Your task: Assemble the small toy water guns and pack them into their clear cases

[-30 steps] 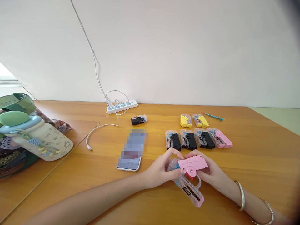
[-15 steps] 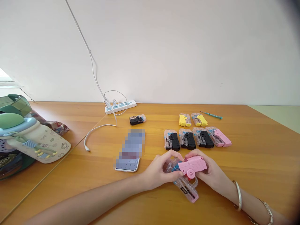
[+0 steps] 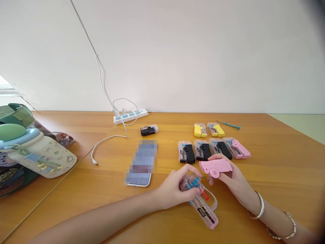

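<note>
My left hand (image 3: 172,188) grips a clear plastic toy pistol body (image 3: 203,206) near its top, where blue inner parts (image 3: 194,183) and a small red pin (image 3: 205,195) show. The body's lower end has a pink tip and a black-lettered label. My right hand (image 3: 231,176) holds a flat pink pistol shell (image 3: 215,167) between its fingers and thumb, apart from the clear body. Behind the hands stands a row of clear-packed toys, with a black one (image 3: 202,150) closest to my right fingers.
More packed toys, black, pink (image 3: 237,149) and yellow (image 3: 200,130), lie in rows, with a teal screwdriver (image 3: 228,124) behind. A phone (image 3: 139,179), small black toy (image 3: 149,130), power strip (image 3: 130,116), white cable (image 3: 109,142) and bottle (image 3: 38,156) are left.
My right hand has lifted the pink shell off the clear body and moved it up and to the right. The blue parts and red pin now show in my left hand.
</note>
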{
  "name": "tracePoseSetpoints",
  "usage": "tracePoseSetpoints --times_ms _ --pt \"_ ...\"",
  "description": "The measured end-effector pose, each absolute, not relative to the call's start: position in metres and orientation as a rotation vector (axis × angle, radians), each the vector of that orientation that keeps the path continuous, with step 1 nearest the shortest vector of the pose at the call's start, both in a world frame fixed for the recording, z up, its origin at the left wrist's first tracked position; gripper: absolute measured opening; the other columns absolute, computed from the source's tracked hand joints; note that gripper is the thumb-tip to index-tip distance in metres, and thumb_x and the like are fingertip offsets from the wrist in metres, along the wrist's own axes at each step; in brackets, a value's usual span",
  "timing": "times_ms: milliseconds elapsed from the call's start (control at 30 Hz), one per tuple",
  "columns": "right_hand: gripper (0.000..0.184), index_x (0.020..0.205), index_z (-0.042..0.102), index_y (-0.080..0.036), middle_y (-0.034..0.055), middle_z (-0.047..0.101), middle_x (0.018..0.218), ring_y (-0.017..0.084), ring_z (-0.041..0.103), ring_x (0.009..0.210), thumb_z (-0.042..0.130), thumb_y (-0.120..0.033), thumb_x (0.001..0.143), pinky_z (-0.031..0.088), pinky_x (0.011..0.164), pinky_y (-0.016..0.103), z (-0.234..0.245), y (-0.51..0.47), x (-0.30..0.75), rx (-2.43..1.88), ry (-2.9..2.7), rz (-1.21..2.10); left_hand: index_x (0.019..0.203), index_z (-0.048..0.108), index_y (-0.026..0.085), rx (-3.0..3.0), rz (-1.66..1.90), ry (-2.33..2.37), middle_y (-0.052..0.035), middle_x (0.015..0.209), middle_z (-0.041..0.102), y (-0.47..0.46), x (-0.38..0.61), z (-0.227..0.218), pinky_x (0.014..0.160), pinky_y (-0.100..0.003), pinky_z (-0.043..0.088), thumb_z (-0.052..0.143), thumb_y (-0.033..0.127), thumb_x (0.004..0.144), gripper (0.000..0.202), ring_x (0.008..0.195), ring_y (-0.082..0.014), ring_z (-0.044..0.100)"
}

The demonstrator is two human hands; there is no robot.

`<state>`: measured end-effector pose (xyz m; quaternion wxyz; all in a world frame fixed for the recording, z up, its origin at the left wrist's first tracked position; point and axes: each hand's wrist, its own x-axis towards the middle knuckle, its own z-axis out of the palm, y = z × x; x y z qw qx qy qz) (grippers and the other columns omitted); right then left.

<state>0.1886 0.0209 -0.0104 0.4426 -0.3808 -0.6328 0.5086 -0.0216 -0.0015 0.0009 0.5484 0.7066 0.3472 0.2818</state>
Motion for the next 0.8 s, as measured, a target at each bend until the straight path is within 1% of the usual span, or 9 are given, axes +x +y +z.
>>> tracePoseSetpoints --times_ms 67,133,233,300,433,533,667,733,800 --pt "0.021 0.096 0.05 -0.024 -0.0052 0.059 0.061 0.013 0.06 0.054 0.06 -0.033 0.08 0.05 0.058 0.025 -0.008 0.023 0.19 -0.96 -1.574 1.229 0.107 0.048 0.023 1.814 0.618 0.871 0.0033 0.079 0.061 -0.004 -0.021 0.003 0.058 -0.02 0.038 0.055 0.024 0.08 0.028 0.061 -0.0096 0.049" --pt "0.02 0.094 0.051 -0.024 -0.0051 0.058 0.066 0.011 0.058 0.052 0.06 -0.031 0.079 0.049 0.055 0.023 -0.006 0.023 0.19 -0.977 -1.564 1.213 0.107 0.053 0.025 2.01 0.58 0.919 0.0027 0.084 0.064 -0.005 -0.02 0.003 0.067 -0.023 0.04 0.058 0.025 0.079 0.028 0.072 -0.0128 0.053" --pt "0.02 0.093 0.051 -0.023 -0.0048 0.057 0.073 0.009 0.056 0.049 0.061 -0.028 0.077 0.048 0.051 0.022 -0.005 0.022 0.188 -1.014 -1.54 1.21 0.105 0.058 0.028 2.213 0.531 0.93 0.0021 0.09 0.066 -0.004 -0.018 0.003 0.08 -0.028 0.039 0.063 0.031 0.077 0.029 0.086 -0.0177 0.052" --pt "0.021 0.093 0.051 -0.022 -0.0047 0.056 0.073 0.009 0.055 0.049 0.06 -0.026 0.075 0.048 0.05 0.023 -0.006 0.022 0.186 -1.03 -1.535 1.223 0.107 0.058 0.029 2.24 0.508 0.935 0.0022 0.093 0.067 -0.003 -0.016 0.002 0.083 -0.03 0.038 0.063 0.033 0.077 0.03 0.088 -0.0182 0.051" --pt "0.022 0.093 0.051 -0.021 -0.004 0.056 0.072 0.009 0.054 0.049 0.059 -0.021 0.072 0.049 0.05 0.024 -0.008 0.02 0.182 -1.027 -1.565 1.24 0.106 0.06 0.028 2.255 0.537 0.942 0.0008 0.1 0.065 -0.001 -0.016 0.002 0.089 -0.033 0.036 0.063 0.03 0.078 0.029 0.094 -0.02 0.048" --pt "0.023 0.094 0.053 -0.022 -0.0011 0.058 0.08 0.011 0.056 0.058 0.058 -0.018 0.071 0.05 0.052 0.023 -0.009 0.019 0.181 -1.026 -1.614 1.18 0.105 0.062 0.028 2.273 0.551 0.924 -0.0014 0.109 0.062 -0.001 -0.016 0.003 0.094 -0.036 0.034 0.064 0.03 0.076 0.029 0.102 -0.0226 0.046" --pt "0.025 0.097 0.054 -0.022 0.0025 0.061 0.09 0.017 0.061 0.08 0.056 -0.014 0.073 0.053 0.065 0.026 -0.008 0.016 0.182 -1.027 -1.726 0.927 0.113 0.055 0.023 2.162 0.587 0.987 -0.0066 0.112 0.058 -0.002 -0.018 0.002 0.092 -0.039 0.038 0.064 0.038 0.078 0.039 0.105 -0.0249 0.045" --pt "0.024 0.098 0.055 -0.023 0.0025 0.062 0.091 0.017 0.062 0.082 0.055 -0.013 0.077 0.053 0.068 0.026 -0.007 0.013 0.182 -0.979 -1.848 0.751 0.114 0.053 0.021 2.065 0.625 0.996 -0.0075 0.112 0.057 -0.001 -0.019 0.001 0.091 -0.036 0.04 0.06 0.037 0.082 0.037 0.105 -0.0236 0.047" --pt "0.023 0.101 0.056 -0.024 0.0031 0.062 0.092 0.016 0.062 0.081 0.053 -0.012 0.082 0.052 0.068 0.025 -0.007 0.01 0.183 -0.886 -2.021 0.524 0.114 0.052 0.021 1.978 0.669 0.976 -0.0067 0.112 0.056 -0.001 -0.019 0.001 0.092 -0.034 0.039 0.056 0.032 0.086 0.03 0.105 -0.0213 0.049"
